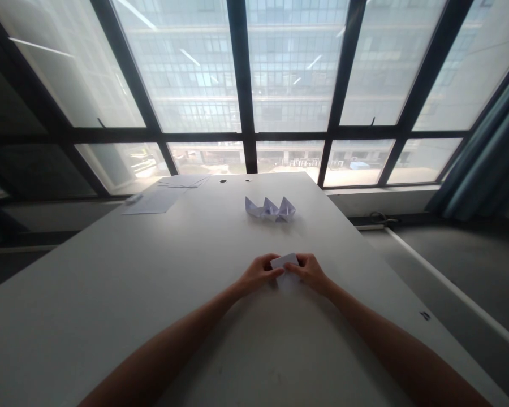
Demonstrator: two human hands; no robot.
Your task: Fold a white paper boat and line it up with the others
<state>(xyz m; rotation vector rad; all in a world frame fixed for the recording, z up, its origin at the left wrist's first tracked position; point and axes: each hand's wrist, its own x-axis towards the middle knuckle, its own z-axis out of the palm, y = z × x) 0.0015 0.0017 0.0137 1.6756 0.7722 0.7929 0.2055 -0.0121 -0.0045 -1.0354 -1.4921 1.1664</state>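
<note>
Window wall [288,73] behind a white tabletop [123,316], with folded paper [285,260] in both hands

Dark frames divide the glass, and a building [195,73] shows beyond it. A blue-grey curtain [483,135] hangs at the right. Loose white sheets [150,202] lie at the tabletop's far left, near its far edge. Three pointed paper shapes [270,211] stand close together in a row, just beyond the hands; whether they touch is hard to tell.

Nearer, the folded paper is tilted between the two hands. The left hand [261,272] pinches its left side, thumb in front; the right hand [313,273] grips its right side, thumb across the near face. A small dark mark [425,315] sits by the tabletop's right edge.
</note>
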